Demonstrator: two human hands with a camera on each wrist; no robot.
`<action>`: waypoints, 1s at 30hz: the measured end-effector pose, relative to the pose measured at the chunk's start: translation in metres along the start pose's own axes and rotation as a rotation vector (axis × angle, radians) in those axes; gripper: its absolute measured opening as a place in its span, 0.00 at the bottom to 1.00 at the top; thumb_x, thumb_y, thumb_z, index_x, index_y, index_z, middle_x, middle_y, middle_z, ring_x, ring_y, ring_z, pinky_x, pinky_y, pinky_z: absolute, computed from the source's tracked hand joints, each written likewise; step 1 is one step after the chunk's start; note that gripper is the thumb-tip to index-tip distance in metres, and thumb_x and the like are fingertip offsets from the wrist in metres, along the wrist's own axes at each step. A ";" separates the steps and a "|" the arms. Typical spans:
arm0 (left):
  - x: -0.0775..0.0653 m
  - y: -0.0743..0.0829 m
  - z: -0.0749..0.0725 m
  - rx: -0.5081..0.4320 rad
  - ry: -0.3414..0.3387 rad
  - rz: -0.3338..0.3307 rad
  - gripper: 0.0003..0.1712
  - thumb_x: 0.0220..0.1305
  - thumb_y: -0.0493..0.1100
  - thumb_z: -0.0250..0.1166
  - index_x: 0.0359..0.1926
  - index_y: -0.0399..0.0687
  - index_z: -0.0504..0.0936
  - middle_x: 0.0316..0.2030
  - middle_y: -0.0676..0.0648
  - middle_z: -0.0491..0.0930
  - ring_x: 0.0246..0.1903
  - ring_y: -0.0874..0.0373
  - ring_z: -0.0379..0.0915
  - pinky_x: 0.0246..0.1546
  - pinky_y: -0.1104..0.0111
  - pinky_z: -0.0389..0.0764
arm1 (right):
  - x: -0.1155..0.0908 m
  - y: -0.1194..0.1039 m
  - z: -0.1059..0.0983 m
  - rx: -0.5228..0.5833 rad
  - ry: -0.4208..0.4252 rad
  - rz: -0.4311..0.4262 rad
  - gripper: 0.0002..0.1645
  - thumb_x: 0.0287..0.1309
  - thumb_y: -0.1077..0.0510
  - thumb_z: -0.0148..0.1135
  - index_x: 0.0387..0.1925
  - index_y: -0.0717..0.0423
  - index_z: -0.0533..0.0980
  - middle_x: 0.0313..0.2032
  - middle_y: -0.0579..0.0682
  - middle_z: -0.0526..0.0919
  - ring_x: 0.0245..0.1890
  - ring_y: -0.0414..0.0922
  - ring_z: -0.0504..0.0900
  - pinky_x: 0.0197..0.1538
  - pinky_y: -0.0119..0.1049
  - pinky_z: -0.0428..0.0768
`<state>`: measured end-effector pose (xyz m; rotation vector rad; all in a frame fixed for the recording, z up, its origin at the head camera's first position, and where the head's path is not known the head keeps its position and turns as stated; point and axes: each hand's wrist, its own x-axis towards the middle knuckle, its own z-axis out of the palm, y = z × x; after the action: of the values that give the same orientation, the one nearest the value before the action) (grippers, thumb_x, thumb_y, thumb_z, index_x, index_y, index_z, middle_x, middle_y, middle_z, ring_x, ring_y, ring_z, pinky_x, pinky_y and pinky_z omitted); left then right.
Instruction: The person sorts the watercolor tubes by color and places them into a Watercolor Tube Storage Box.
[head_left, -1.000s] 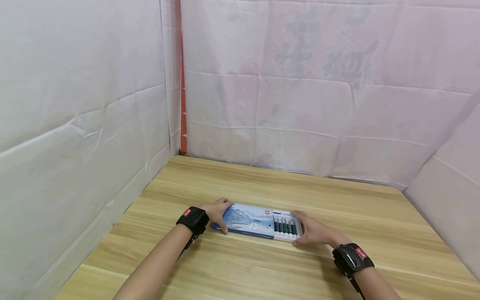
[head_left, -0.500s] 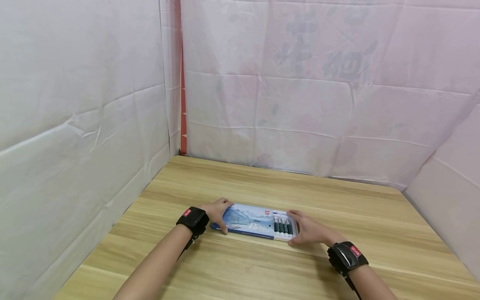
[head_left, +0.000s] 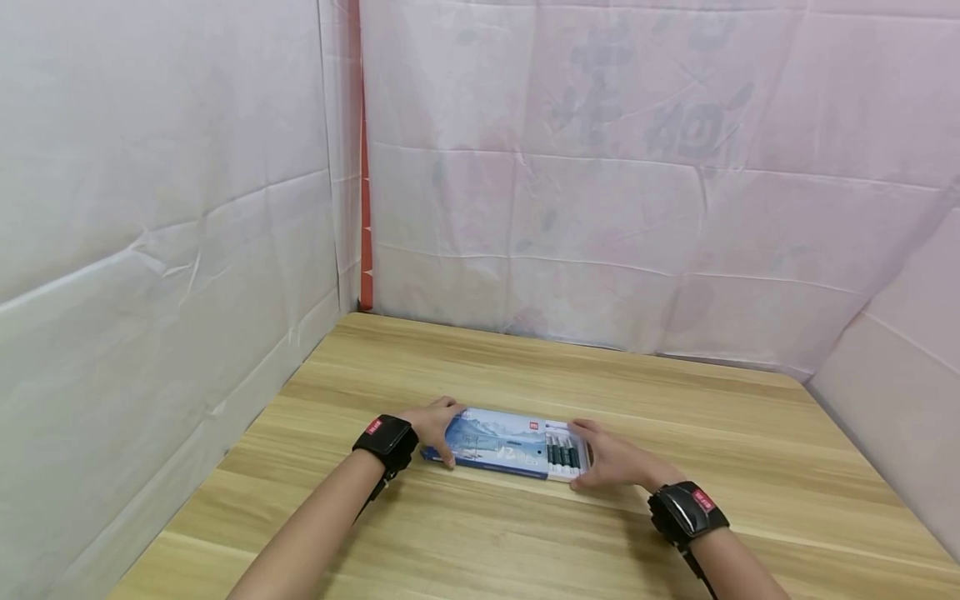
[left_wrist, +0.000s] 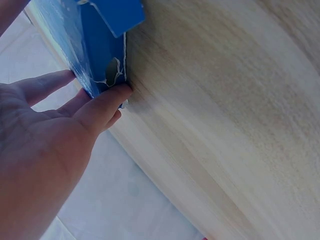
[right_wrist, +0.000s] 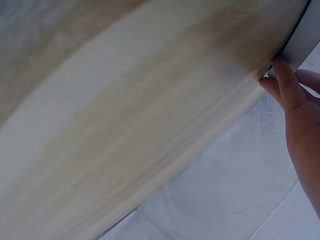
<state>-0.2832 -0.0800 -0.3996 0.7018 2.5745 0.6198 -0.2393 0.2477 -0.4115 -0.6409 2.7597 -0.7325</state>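
Observation:
A flat blue box sleeve with a mountain-lake picture lies on the table. Out of its right end sticks part of a white inner tray that holds several slim tubes with dark green parts. My left hand grips the sleeve's left end, thumb on the near side and fingers on the far side. In the left wrist view, a blue end flap stands out from the sleeve. My right hand holds the tray's right end between thumb and fingers. The rest of the tray is hidden inside the sleeve.
The wood-grain table stretches out around the box. Pale cloth sheets hang along its left side, its back and its right side. A red strip shows at the back left corner.
My right hand has moved left and pushed the tray farther into the sleeve, so less of the tubes shows. The left hand and the sleeve have stayed in place.

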 end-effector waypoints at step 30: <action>0.004 0.001 -0.001 0.029 -0.004 0.000 0.56 0.38 0.44 0.78 0.67 0.43 0.58 0.63 0.40 0.55 0.61 0.48 0.54 0.55 0.55 0.64 | 0.010 -0.007 0.005 -0.082 0.019 -0.043 0.59 0.34 0.44 0.74 0.64 0.67 0.59 0.63 0.64 0.58 0.58 0.58 0.63 0.56 0.54 0.65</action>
<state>-0.2859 -0.0775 -0.3994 0.7123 2.5842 0.5819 -0.2436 0.2351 -0.4133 -0.7148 2.8143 -0.6404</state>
